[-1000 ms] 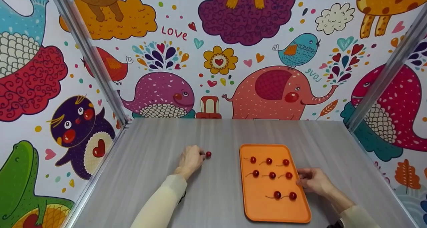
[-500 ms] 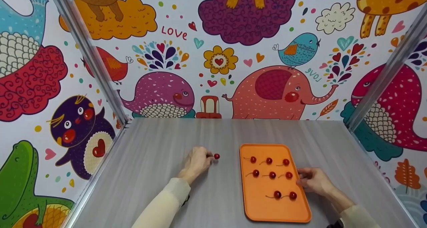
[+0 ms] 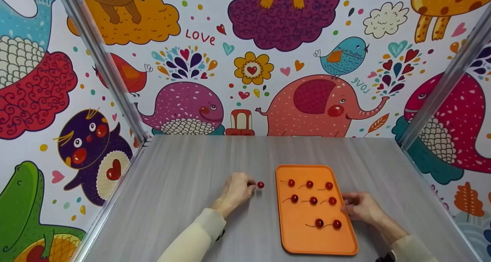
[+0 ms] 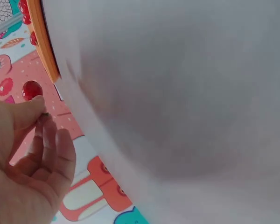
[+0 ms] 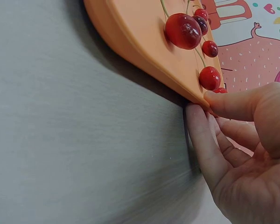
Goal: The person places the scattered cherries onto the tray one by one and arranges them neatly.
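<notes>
Between thumb and fingers my left hand (image 3: 237, 190) pinches a red cherry (image 3: 261, 185) by its stem, left of the orange tray (image 3: 301, 239). In the left wrist view that cherry (image 4: 32, 90) sticks out past the thumb tip, and the tray's edge (image 4: 43, 44) shows beyond it. Several cherries with stems lie on the tray in loose rows, among them one cherry (image 3: 319, 223) toward the near end. My right hand (image 3: 362, 207) grips the tray's right rim, thumb on top. The right wrist view shows fingers (image 5: 203, 140) under that rim.
The tray lies on a grey wood-grain table (image 3: 184, 158). Walls printed with cartoon animals (image 3: 314, 108) stand at the back and both sides. Metal posts (image 3: 103, 62) mark the corners, and a metal strip (image 3: 103, 212) runs along the table's left edge.
My left hand has moved right and slightly nearer with the cherry, closer to the tray. My right hand and the tray have stayed in place.
</notes>
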### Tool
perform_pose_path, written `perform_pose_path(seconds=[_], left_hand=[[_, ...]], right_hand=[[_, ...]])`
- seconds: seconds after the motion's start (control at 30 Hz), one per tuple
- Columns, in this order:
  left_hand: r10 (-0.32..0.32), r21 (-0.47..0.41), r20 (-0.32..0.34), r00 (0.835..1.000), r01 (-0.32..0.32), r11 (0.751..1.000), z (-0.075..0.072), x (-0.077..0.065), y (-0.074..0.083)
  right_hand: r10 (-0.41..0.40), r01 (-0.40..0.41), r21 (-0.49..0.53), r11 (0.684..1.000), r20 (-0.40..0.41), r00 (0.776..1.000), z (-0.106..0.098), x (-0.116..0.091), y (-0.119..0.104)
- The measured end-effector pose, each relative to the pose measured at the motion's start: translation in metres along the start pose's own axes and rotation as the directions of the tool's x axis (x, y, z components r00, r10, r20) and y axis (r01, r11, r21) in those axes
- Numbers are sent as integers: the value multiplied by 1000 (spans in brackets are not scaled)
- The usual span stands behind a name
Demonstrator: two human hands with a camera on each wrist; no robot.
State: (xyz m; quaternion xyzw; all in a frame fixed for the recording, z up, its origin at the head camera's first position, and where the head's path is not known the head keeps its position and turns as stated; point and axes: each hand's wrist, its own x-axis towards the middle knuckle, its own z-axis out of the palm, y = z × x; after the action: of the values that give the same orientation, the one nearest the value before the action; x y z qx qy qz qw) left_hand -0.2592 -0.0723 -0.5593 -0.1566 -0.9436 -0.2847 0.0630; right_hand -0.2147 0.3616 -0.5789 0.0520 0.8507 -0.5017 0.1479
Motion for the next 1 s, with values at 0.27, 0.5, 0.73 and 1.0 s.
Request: perform_pose_path(seconds=[0.27, 0.5, 0.73, 1.0], left_hand=[[77, 24, 52, 996, -79, 997, 9, -5, 22], [148, 80, 51, 988, -152, 985, 15, -6, 37], [176, 63, 121, 977, -185, 981, 21, -11, 54], [243, 68, 130, 961, -253, 965, 30, -17, 69]], right_hand=[[-6, 6, 28, 1000, 11, 1000, 0, 1, 1], [-23, 23, 13, 1000, -3, 1000, 1, 0, -2], [-56, 52, -61, 997, -63, 996, 3, -2, -10], [-139, 129, -115, 985, -75, 987, 6, -2, -16]])
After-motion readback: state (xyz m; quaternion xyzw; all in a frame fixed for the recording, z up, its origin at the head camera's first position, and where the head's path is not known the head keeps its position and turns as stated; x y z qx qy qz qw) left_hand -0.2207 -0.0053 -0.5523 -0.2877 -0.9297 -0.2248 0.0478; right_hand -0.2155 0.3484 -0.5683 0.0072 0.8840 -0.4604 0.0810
